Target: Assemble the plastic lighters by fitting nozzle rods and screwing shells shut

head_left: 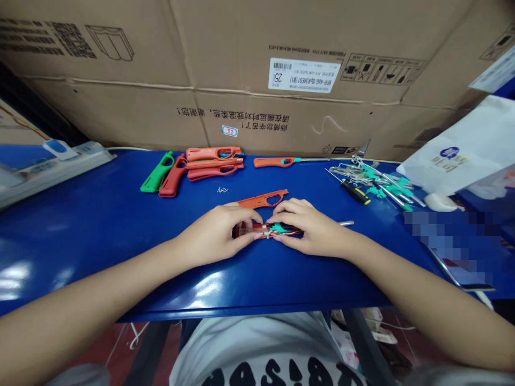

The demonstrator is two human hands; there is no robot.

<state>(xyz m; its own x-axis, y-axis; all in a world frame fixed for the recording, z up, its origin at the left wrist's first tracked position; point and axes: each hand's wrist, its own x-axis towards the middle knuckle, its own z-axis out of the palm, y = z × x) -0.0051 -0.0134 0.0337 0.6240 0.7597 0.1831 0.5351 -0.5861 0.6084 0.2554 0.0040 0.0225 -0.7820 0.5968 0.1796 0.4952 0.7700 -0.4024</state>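
Both hands are down on the shiny blue table, close to the person's front edge. Between them lies an open orange plastic lighter body with a small green piece inside it. The left hand pinches the left end of it with thumb and fingers. The right hand grips the right end, with its fingers curled over the top. A thin silver metal tube sticks out past the right hand.

Just behind the hands lies a flat orange plastic half shell, apart from them. A tiny silver wire spring lies a bit farther back.

At the back of the table, a little to the left, is a pile of orange plastic shells, and a green plastic shell lies beside it. To the right of the pile lies a whole orange lighter with a long metal nose. Farther right is a heap of silver rods with green bits, and a black and yellow screwdriver lies just beside it. A white plastic bag sits at the far right. Big brown cardboard boxes stand behind the table
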